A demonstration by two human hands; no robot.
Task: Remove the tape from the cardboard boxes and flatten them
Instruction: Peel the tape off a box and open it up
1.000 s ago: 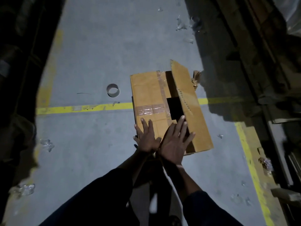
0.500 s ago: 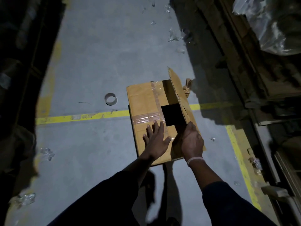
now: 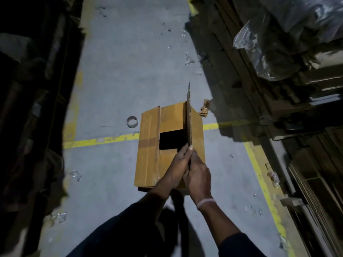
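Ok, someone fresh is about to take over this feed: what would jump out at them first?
The cardboard box lying on the grey floor mid-frame, across a yellow line, catches the eye first. One flap stands on edge, pinched between the left hand and the right hand, beside a dark opening. An empty tape core lies just left of the box, with crumpled tape scraps scattered beyond.

No text, label, brand or number can be read anywhere. The box (image 3: 150, 151) shows plain brown card and tape only, and the floor (image 3: 118, 71) carries yellow painted lines (image 3: 100, 140) without lettering.
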